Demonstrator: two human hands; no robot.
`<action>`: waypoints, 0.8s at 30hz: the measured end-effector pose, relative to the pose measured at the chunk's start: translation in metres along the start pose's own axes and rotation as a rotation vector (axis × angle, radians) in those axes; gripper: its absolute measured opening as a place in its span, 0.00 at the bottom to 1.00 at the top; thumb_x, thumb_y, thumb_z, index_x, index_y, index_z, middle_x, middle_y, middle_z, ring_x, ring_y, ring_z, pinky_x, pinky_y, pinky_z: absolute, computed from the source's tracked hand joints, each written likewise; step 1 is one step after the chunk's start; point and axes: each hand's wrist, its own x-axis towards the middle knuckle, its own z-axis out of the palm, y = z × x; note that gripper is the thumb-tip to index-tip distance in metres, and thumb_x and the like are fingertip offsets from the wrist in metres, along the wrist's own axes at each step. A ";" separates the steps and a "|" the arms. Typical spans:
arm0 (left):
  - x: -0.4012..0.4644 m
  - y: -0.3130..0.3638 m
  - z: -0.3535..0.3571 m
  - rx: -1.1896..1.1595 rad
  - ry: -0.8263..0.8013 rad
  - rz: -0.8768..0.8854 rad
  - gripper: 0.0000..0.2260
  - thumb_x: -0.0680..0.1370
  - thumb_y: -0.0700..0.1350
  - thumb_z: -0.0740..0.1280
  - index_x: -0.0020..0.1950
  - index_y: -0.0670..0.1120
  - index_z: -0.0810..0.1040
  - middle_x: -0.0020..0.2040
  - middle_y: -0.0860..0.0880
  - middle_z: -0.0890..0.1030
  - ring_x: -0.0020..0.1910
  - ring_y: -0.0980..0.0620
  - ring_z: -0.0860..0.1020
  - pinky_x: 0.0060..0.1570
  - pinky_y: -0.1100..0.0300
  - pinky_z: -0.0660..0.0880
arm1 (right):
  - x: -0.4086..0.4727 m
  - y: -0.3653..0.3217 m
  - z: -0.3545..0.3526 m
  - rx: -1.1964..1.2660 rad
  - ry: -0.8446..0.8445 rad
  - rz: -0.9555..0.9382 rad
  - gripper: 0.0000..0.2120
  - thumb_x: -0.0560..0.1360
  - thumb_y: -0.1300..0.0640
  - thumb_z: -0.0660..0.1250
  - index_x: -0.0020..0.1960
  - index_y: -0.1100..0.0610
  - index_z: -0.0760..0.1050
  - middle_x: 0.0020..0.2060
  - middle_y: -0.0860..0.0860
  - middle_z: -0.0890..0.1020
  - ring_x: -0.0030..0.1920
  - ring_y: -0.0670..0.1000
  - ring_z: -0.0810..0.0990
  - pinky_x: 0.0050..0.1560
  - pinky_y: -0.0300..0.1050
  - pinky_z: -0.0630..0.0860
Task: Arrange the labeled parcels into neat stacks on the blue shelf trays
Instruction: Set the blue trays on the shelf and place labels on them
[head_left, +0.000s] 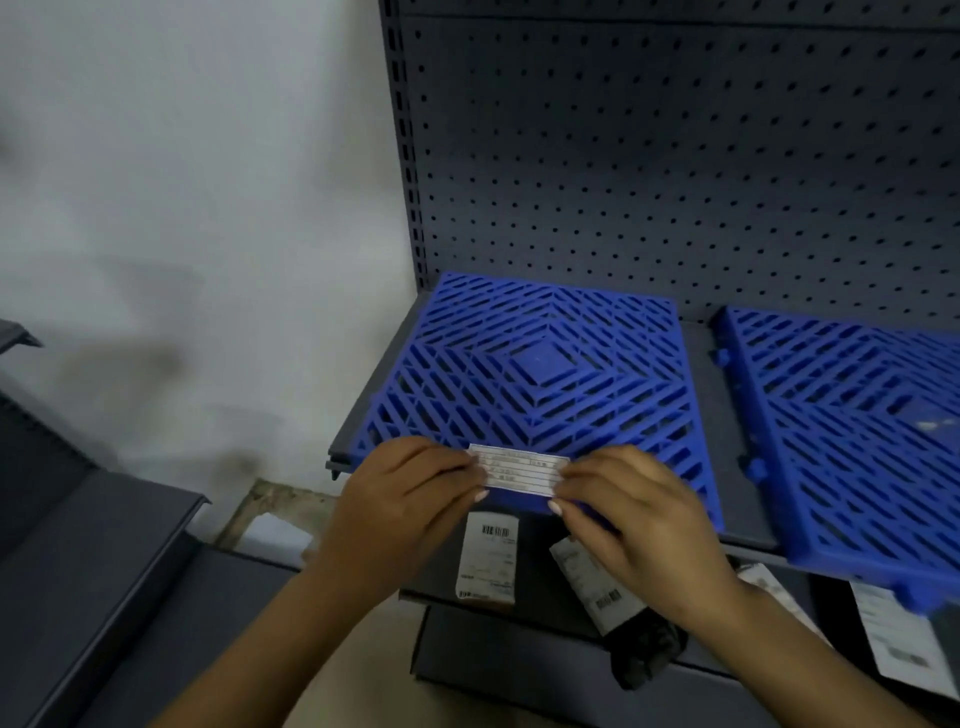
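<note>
Grey shelf (701, 364), two blue trays (545, 364), both hands' fingers (467, 470) pinching one label (519, 467)

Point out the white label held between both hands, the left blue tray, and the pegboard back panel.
white label (521, 466): head view, middle of its lined face.
left blue tray (540, 361): head view, solid square at its centre.
pegboard back panel (675, 156): head view, bare perforated sheet above the trays.

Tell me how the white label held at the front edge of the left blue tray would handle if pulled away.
The white label looks paper-thin, so probably floppy and very light. Both the left hand and right hand hold its ends, perhaps because it curls. It looks easy to crease.
</note>
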 end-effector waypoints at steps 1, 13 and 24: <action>0.001 -0.001 0.001 -0.012 -0.001 -0.003 0.11 0.78 0.50 0.66 0.51 0.44 0.83 0.51 0.48 0.83 0.51 0.53 0.78 0.56 0.60 0.73 | 0.000 0.000 0.001 -0.002 0.003 0.002 0.07 0.75 0.54 0.69 0.49 0.57 0.82 0.49 0.49 0.82 0.50 0.50 0.79 0.50 0.46 0.76; 0.005 -0.009 0.007 -0.076 0.025 0.021 0.10 0.77 0.48 0.68 0.55 0.45 0.78 0.52 0.47 0.83 0.50 0.52 0.77 0.54 0.59 0.73 | -0.001 0.000 0.001 -0.037 0.014 0.043 0.09 0.75 0.54 0.71 0.48 0.60 0.82 0.48 0.52 0.82 0.49 0.53 0.80 0.49 0.48 0.76; 0.034 0.026 0.002 -0.152 -0.033 0.025 0.18 0.78 0.53 0.65 0.64 0.47 0.72 0.59 0.47 0.80 0.57 0.50 0.77 0.60 0.55 0.72 | -0.030 0.008 -0.047 -0.161 0.040 0.071 0.11 0.75 0.52 0.70 0.53 0.59 0.81 0.54 0.53 0.81 0.57 0.53 0.78 0.59 0.46 0.73</action>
